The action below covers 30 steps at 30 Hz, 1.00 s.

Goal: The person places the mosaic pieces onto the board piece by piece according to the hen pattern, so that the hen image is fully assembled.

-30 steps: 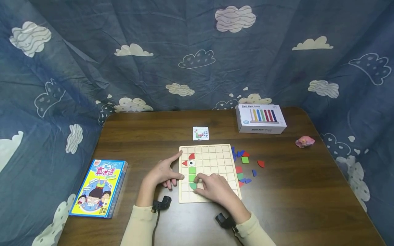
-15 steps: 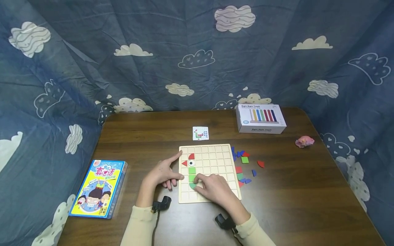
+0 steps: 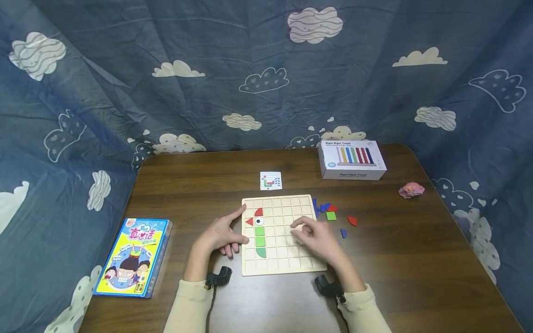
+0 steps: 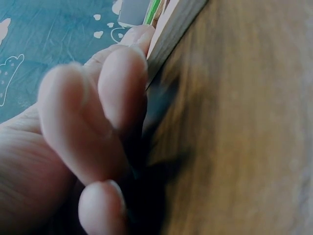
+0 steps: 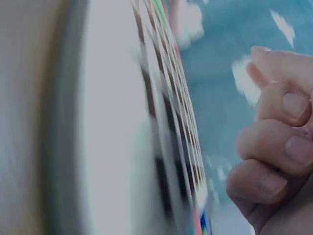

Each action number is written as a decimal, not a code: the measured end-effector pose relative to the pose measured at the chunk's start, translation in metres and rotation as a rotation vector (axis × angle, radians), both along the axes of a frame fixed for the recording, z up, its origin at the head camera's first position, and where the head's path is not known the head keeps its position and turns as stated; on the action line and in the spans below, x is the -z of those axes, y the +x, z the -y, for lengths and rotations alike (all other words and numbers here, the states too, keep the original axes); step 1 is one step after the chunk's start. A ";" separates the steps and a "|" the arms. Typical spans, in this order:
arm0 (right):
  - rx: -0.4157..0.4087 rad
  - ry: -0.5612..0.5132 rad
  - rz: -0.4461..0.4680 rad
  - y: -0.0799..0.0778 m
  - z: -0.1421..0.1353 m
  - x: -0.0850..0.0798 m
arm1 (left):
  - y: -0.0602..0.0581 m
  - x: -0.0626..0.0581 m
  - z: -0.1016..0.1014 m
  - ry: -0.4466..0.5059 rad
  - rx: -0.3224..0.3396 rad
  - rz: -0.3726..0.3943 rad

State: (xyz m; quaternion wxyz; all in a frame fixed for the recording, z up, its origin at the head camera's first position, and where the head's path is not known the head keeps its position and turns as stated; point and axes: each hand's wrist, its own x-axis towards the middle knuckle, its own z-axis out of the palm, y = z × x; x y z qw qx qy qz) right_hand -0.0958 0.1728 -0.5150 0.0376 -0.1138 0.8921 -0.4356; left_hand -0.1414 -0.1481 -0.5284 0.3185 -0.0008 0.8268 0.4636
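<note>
A pale wooden grid board (image 3: pixel 287 265) lies on the table. My left hand (image 3: pixel 220 235) is at its left edge, thumb and forefinger spread and touching the rim, the other fingers bent below it in the left wrist view. Over the board's right half hovers my right hand (image 3: pixel 317 238), fingers loosely curled and holding nothing. Down the board's left part run a red quarter circle (image 3: pixel 259 212), a round eye piece (image 3: pixel 258 221) beside a red triangle (image 3: pixel 250 221), two green squares (image 3: pixel 260 241) and a green quarter circle (image 3: pixel 261 252). In the right wrist view the board is blurred.
Behind the board lies a pattern card (image 3: pixel 271 181). Loose pieces, including a green square (image 3: pixel 331 216) and a red quarter circle (image 3: pixel 352 221), lie to its right. A white box (image 3: pixel 353 160), a pink shell-like object (image 3: pixel 411 190) and a colourful game box (image 3: pixel 132 257) stand farther out.
My right hand has left the green quarter circle and moved right across the board, uncovering that piece in its cell. It now hides some loose pieces. The left hand stays put.
</note>
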 end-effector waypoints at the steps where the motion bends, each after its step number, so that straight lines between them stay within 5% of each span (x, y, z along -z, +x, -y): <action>1: 0.033 -0.009 -0.007 -0.003 -0.012 0.000 | 0.000 0.000 0.000 0.001 0.000 -0.001; 6: 0.196 0.099 0.045 -0.016 -0.065 0.003 | 0.000 -0.001 0.000 0.003 0.000 -0.005; 11: 0.232 0.278 0.168 -0.021 -0.090 0.006 | 0.000 -0.001 0.000 0.008 0.016 -0.003; 30: 0.277 0.374 0.181 -0.024 -0.097 0.012 | 0.000 0.000 0.001 0.019 0.008 -0.006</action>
